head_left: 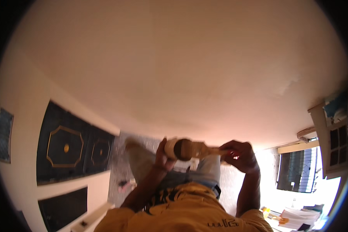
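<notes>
In front of my waist, my left hand (163, 157) is closed around a pale cylindrical container (170, 150), tipped so that a dark round end faces right. My right hand (239, 154) pinches the thin end of a tan, flat, brush-like tool (199, 148). Its wider end points left and reaches the container's dark end; whether it goes inside I cannot tell. Blur hides the finer detail of both things.
A broad pale wall (174, 77) fills the view ahead. Dark cabinet doors with gold trim (65, 147) stand at left. To the right are a bright barred window (297, 170), a wooden cabinet (336, 147) and a stack of papers (299, 218). Grey flooring (120, 181) shows below.
</notes>
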Motion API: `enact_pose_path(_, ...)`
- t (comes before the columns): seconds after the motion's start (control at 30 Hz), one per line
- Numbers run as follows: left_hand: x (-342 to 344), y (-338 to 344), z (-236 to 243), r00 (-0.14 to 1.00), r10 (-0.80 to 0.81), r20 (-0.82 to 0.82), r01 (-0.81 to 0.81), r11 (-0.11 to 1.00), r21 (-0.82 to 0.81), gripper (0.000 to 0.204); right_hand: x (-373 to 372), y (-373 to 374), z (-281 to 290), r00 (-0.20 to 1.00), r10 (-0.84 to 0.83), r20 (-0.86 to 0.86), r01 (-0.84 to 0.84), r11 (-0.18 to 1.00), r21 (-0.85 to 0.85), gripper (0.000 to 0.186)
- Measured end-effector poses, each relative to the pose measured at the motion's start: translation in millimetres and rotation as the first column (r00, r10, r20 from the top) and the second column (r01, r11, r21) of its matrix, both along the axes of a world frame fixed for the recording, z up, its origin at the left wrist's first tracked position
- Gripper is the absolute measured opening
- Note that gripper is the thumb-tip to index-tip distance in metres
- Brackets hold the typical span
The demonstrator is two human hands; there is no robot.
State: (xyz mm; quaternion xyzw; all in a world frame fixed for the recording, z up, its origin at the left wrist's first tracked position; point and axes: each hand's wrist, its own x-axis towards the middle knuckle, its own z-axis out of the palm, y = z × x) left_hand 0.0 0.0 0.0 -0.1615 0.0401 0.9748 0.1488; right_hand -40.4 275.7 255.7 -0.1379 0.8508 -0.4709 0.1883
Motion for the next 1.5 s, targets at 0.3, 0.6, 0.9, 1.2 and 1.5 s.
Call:
enact_pose_path(0.3,-24.3,10.9,71.6,0.988,-0.133,-0.076,0.123,0.985,-0.125,0.065,2.4,-30.1,-25.3,0.837,-0.453,0.308,0.530,0.529,-0.663,0.031)
enact_pose_path(0.6,-19.0,6.6,104.3,0.983,-0.161,-0.085,0.147,0.978,-0.147,0.054,11.2,-49.1,-32.0,0.794,-0.457,0.402,0.581,0.373,-0.723,0.051)
enact_pose_path(0.9,-35.9,17.5,98.0,0.987,-0.156,-0.026,0.153,0.984,-0.094,0.054,8.2,-38.9,-41.3,0.707,-0.331,0.625,0.688,0.115,-0.717,0.026)
enact_pose_path(1.2,-60.0,40.9,115.1,0.978,-0.203,0.035,0.204,0.979,-0.013,0.041,-7.6,-30.6,-75.4,0.682,0.079,0.727,0.711,-0.301,-0.635,0.017)
enact_pose_path(1.5,-41.3,29.3,104.8,0.953,-0.296,0.064,0.287,0.950,0.119,0.045,-94.9,97.9,-7.6,0.831,-0.342,0.439,0.129,-0.649,-0.750,0.004)
